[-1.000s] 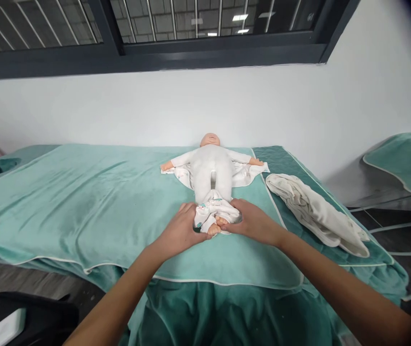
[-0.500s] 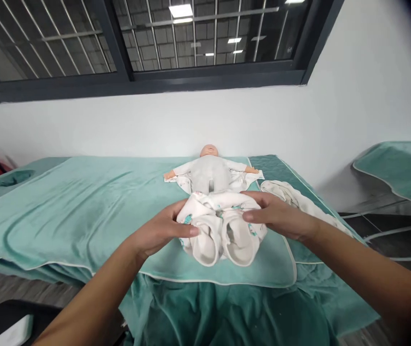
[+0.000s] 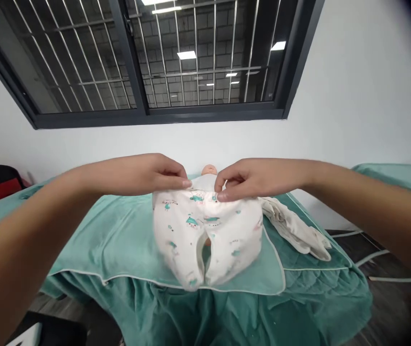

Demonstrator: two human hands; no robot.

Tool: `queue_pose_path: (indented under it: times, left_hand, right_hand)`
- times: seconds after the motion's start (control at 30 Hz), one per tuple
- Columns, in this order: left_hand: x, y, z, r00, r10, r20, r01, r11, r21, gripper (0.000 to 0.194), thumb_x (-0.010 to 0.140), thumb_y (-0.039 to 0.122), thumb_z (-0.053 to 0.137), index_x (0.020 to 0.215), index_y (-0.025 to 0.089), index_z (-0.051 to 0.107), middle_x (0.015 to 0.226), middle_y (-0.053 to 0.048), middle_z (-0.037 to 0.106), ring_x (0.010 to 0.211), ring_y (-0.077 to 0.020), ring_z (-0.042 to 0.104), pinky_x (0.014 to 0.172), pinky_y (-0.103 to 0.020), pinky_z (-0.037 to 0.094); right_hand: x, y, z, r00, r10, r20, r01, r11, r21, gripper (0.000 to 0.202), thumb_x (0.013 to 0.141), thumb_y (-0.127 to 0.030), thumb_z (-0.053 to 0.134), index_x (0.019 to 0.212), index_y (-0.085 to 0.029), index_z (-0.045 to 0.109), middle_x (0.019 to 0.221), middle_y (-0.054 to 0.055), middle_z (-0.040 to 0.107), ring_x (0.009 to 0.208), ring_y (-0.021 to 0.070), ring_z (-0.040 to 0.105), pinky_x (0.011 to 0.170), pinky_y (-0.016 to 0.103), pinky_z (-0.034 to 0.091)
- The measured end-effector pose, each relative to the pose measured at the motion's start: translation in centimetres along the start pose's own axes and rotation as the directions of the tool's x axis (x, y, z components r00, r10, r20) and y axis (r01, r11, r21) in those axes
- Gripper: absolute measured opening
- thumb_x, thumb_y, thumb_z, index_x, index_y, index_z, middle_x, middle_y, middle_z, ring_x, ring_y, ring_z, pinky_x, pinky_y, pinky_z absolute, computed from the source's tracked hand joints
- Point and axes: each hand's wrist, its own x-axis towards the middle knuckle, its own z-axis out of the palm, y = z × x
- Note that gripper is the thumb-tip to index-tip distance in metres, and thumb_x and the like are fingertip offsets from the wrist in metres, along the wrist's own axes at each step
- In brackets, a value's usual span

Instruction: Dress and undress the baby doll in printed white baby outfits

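Note:
Small white baby pants (image 3: pixel 223 226) with green and pink prints hang spread between my hands, their split crotch facing me. My left hand (image 3: pixel 165 175) pinches the waistband left of centre. On the same band, right of centre, my right hand (image 3: pixel 237 180) is closed with thumb and fingertips. Behind the pants a baby doll (image 3: pixel 209 169) lies on its back on the bed; only its head and a strip of its white torso show, the rest being covered by the pants and my hands.
The bed has a light green cover (image 3: pixel 119 240). White crumpled baby clothing (image 3: pixel 299 228) lies to the right of the pants. A white device (image 3: pixel 25 336) rests on a black surface at lower left. A barred window (image 3: pixel 191 62) is above.
The bunched pants have been lifted and opened out, so the legs hang down. Both hands have moved up to the waistband, and the view has tilted upward.

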Motion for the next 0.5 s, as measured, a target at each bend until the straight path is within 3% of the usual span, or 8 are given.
queue_pose_path:
  times: [0.1,0.27,0.3,0.4,0.5]
  left_hand:
    - [1.4,0.8,-0.2,0.991,0.041,-0.129,-0.023,0.99,0.137,0.027,0.085,0.043,0.055,0.097,0.023,0.067,0.086,-0.004,0.066,0.094,-0.0257,0.065,0.08,-0.034,0.049]
    - [2.8,1.6,0.1,0.995,0.096,0.038,-0.103,0.95,0.294,0.018,0.082,0.038,0.061,0.08,0.021,0.067,0.072,-0.001,0.059,0.084,-0.0231,0.064,0.077,-0.033,0.047]
    - [3.0,1.5,0.3,0.992,0.126,0.031,-0.129,0.939,0.319,0.017,0.081,0.037,0.063,0.079,0.02,0.066,0.072,0.0,0.059,0.083,-0.0224,0.063,0.078,-0.034,0.046]
    - [3.7,0.4,1.3,0.968,0.209,-0.137,-0.145,0.916,0.373,0.018,0.081,0.037,0.065,0.082,0.02,0.065,0.076,0.0,0.059,0.083,-0.0199,0.06,0.081,-0.033,0.046]
    - [4.5,-2.7,2.4,0.922,0.21,-0.324,-0.105,0.944,0.312,0.02,0.088,0.038,0.059,0.091,0.019,0.063,0.084,-0.002,0.062,0.085,-0.0176,0.059,0.083,-0.032,0.047]
  right_hand:
    - [0.1,-0.9,-0.4,0.999,-0.019,-0.031,0.015,0.992,-0.122,0.025,0.076,-0.048,0.075,0.082,-0.024,0.075,0.065,-0.002,0.06,0.06,0.0128,0.049,0.057,0.027,0.035]
    - [0.6,-0.4,-0.2,0.958,-0.124,-0.259,0.098,0.989,-0.111,0.027,0.075,-0.049,0.075,0.072,-0.022,0.068,0.074,-0.002,0.061,0.073,0.0148,0.055,0.066,0.027,0.04]
    - [1.0,-0.2,0.1,0.945,-0.13,-0.299,0.112,0.991,-0.076,0.03,0.077,-0.05,0.073,0.072,-0.022,0.065,0.074,-0.002,0.06,0.072,0.0142,0.054,0.065,0.026,0.04]
    - [3.3,0.4,1.4,0.906,-0.125,-0.404,0.18,0.978,0.102,0.037,0.083,-0.054,0.067,0.07,-0.021,0.057,0.067,-0.003,0.052,0.064,0.0116,0.05,0.059,0.025,0.04]
    - [7.1,1.1,3.0,0.879,-0.069,-0.471,0.258,0.9,0.35,0.04,0.083,-0.055,0.068,0.072,-0.021,0.051,0.066,-0.003,0.05,0.063,0.0119,0.052,0.058,0.026,0.047]
